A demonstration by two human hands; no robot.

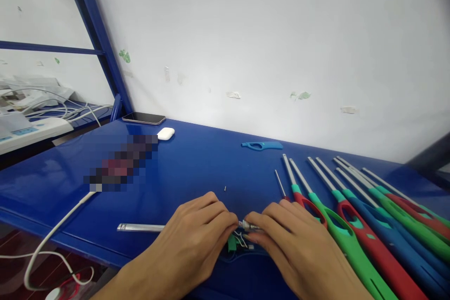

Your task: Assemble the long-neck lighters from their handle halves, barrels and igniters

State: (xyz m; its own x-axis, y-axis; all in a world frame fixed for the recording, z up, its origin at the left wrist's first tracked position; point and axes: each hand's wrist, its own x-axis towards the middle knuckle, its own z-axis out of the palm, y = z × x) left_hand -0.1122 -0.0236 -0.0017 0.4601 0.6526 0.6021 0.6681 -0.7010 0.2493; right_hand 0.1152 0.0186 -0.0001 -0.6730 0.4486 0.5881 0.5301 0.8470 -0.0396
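My left hand (198, 232) and my right hand (286, 234) meet low in the middle of the blue table (197, 164). Both pinch a small metal part (248, 226) between their fingertips. Under the fingers lies an opened lighter body (237, 243) with green plastic and thin wires showing. A long metal tube (140, 228) sticks out to the left from under my left hand. A tiny screw (225, 189) lies just beyond the hands.
A row of several long-nosed lighters (355, 225) in green, red and blue lies at the right. A thin screwdriver (280, 184) lies beside them. A blue lighter shell (262, 145), white earbud case (166, 133), phone (144, 118) and white cable (52, 239) lie around.
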